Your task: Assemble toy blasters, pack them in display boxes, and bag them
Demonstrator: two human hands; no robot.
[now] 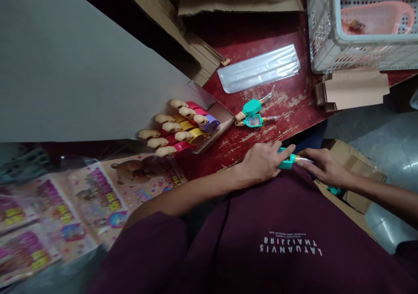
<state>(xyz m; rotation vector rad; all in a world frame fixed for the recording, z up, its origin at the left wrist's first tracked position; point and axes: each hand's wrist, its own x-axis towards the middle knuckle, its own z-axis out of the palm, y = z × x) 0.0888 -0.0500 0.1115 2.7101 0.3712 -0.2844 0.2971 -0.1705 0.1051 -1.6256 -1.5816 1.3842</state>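
Note:
Close to my torso, my left hand [265,161] is wrapped round the teal body of a plastic toy [286,162]. A yellow collar and a clear tube stick out of its right end. The fingers of my right hand [321,167] pinch that tube at its tip. Two similar teal toys lie on the red table just beyond: one [252,107] shows its plain back, the other [254,121] a printed face. Each has a beige animal-shaped end and a clear tube. My left hand hides most of the held toy.
Left of the teal toys, an open box [215,133] holds several red, yellow and purple toys [197,136] with beige heads. Clear plastic bags [259,69], folded cardboard pieces [355,89] and a white crate [355,45] with a pink scoop [379,17] lie beyond. Printed packages [98,194] are at left.

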